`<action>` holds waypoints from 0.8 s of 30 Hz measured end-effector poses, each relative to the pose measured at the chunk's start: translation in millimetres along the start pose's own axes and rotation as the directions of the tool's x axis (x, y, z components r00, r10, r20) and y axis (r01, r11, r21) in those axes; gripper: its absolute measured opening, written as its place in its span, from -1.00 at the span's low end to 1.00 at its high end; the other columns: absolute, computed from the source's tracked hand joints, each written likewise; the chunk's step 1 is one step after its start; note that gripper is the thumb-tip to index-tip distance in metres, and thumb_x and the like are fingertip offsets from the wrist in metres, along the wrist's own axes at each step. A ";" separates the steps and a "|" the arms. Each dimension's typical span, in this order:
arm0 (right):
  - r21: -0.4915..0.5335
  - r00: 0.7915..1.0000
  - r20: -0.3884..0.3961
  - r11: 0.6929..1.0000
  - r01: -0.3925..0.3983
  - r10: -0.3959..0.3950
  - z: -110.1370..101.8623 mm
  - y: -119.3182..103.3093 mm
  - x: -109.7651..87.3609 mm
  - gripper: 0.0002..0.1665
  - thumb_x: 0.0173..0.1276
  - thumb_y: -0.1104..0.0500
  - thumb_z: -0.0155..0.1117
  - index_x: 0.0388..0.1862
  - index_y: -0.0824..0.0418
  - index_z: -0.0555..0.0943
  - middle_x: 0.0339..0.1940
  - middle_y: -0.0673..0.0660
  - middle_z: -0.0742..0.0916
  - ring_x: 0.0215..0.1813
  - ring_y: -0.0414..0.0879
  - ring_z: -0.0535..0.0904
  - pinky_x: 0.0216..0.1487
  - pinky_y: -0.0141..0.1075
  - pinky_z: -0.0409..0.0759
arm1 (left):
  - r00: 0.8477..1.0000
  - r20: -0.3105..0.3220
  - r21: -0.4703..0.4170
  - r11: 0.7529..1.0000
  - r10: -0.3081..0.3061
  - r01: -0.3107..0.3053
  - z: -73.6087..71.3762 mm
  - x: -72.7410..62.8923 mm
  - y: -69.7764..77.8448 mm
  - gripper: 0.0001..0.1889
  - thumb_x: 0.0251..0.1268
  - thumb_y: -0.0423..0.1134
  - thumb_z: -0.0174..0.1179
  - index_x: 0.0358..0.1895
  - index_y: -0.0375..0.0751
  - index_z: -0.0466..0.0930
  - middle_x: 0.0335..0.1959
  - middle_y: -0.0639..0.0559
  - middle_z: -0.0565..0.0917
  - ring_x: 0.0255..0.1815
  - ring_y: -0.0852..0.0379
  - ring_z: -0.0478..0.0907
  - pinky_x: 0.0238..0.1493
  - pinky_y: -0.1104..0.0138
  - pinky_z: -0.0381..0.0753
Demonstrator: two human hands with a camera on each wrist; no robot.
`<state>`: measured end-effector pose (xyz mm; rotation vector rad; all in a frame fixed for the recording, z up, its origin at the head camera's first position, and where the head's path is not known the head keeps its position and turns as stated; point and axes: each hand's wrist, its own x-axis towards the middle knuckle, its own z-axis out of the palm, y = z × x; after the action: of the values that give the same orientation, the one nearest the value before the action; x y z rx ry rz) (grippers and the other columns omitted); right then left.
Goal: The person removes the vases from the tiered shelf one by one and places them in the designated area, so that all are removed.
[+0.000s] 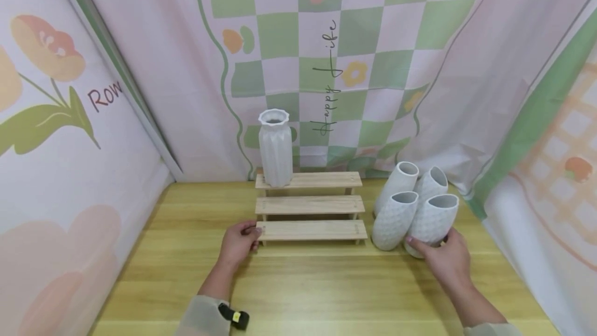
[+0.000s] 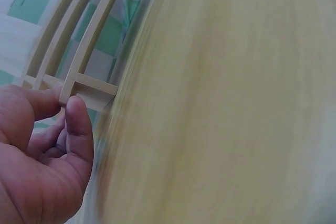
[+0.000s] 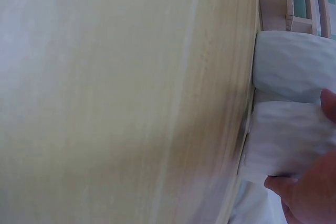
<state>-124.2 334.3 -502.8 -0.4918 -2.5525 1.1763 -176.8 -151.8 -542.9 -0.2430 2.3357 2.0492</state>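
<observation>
A three-tier wooden shelf stand (image 1: 312,231) sits at the back middle of the table. My left hand (image 1: 238,245) pinches the left end of its lowest board between thumb and finger; the left wrist view shows the thumb and a finger at the board's end (image 2: 71,85). On the top tier, at the left, a tall white fluted vase (image 1: 276,157) stands upright. My right hand (image 1: 448,263) grips the lower part of the front right textured white vase (image 1: 434,219). Beside that one is another textured white vase (image 1: 395,222), slanted at its mouth.
Two more white vases, a round-mouthed one (image 1: 396,183) and a slant-mouthed one (image 1: 431,183), stand close behind the front pair. The wooden table (image 1: 303,289) ends at printed cloth walls (image 1: 364,56) on the back and sides.
</observation>
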 end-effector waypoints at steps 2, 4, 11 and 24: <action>0.006 1.000 0.005 1.000 -0.005 0.005 1.2 1.5 1.9 0.02 0.08 -0.12 0.70 0.31 0.46 0.46 0.26 0.52 0.58 0.23 0.36 0.51 0.21 0.25 0.46 | 1.000 -0.001 0.002 1.000 0.001 -0.001 0.0 -0.2 -0.1 -0.59 0.42 -0.39 0.29 0.23 -0.55 0.54 -0.14 -0.24 0.70 -0.43 0.08 0.64 -0.43 0.33 0.76; 0.009 1.000 0.007 1.000 -0.016 0.016 2.8 2.7 2.5 0.03 0.09 -0.12 0.70 0.32 0.46 0.45 0.27 0.51 0.58 0.24 0.36 0.51 0.23 0.25 0.46 | 1.000 -0.001 0.006 1.000 0.002 -0.002 -0.1 -0.1 -0.4 -0.59 0.42 -0.39 0.29 0.23 -0.54 0.54 -0.14 -0.24 0.70 -0.42 0.08 0.64 -0.42 0.33 0.76; 0.019 0.999 0.021 0.999 -0.041 0.041 5.9 4.6 5.9 0.10 0.10 -0.14 0.69 0.39 0.48 0.39 0.32 0.54 0.53 0.29 0.40 0.47 0.28 0.29 0.42 | 1.000 0.000 0.013 1.000 0.001 -0.001 -0.3 0.5 -1.0 -0.60 0.43 -0.39 0.29 0.24 -0.53 0.55 -0.13 -0.24 0.70 -0.42 0.08 0.64 -0.41 0.33 0.76; 0.055 0.999 0.006 0.998 -0.037 0.037 8.9 5.8 6.1 0.04 0.10 -0.05 0.70 0.36 0.47 0.40 0.26 0.46 0.59 0.23 0.27 0.51 0.12 0.03 0.50 | 1.000 0.002 0.006 1.000 -0.007 0.007 0.3 -0.5 -0.5 -0.60 0.42 -0.39 0.29 0.24 -0.54 0.54 -0.13 -0.25 0.69 -0.42 0.07 0.64 -0.41 0.33 0.76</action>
<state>-132.1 334.4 -512.1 -0.5262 -2.5176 1.2587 -176.2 -151.6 -543.3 -0.2488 2.3365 2.0380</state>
